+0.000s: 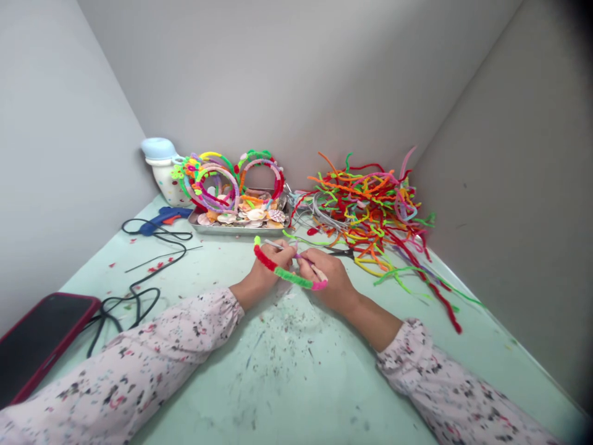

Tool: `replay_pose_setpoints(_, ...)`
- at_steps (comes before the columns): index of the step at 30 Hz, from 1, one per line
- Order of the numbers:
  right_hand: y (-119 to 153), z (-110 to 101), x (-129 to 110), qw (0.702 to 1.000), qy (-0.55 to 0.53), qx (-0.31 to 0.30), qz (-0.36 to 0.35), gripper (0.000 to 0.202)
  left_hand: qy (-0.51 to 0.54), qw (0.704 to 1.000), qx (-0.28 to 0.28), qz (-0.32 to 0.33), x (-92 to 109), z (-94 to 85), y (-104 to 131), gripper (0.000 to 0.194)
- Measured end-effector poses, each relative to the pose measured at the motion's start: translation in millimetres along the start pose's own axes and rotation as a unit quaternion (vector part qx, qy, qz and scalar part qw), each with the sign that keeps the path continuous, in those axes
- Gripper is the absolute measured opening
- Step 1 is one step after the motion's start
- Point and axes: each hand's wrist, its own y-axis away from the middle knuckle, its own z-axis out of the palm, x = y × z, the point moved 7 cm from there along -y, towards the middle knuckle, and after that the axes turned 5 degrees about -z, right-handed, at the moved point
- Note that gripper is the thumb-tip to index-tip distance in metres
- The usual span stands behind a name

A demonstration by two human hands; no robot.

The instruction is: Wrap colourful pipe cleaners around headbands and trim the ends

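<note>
Between my two hands, just above the table, is a curved hoop (293, 277) partly wrapped in fuzzy pipe cleaner in lime, red, green and pink. My left hand (272, 264) is closed on the hoop's bare, thin stretch on the far side. My right hand (327, 275) pinches a purple pipe cleaner (298, 254) against the hoop, close to the left fingertips. The wrapped part bows toward me, in front of both hands. Some of the fingertips are hidden behind the hoop.
Behind my hands a metal tray (238, 230) holds shells and several finished hoops. A tangled heap of pipe cleaners (365, 204) lies right, with scissors (341, 252) at its edge. Left are a blue glue gun (162, 217), its black cord (134, 287), a phone (41, 340) and a white cup (169, 182).
</note>
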Motion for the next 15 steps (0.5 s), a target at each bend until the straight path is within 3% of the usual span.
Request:
replay_pose_setpoints(8, -1.8, -4.4, -7.2, 0.998, 0.046, 0.011, -0.039, 0.019, -0.047, 0.998, 0.0, -0.042, 17.6, 5.0, 10.3, 0.039)
replay_pose_setpoints(15, 1.2, 0.7, -6.5, 0.998, 0.038, 0.008, -0.042, 0.02, -0.064, 0.998, -0.01, -0.008, 4.2, 1.5, 2.7, 0.038)
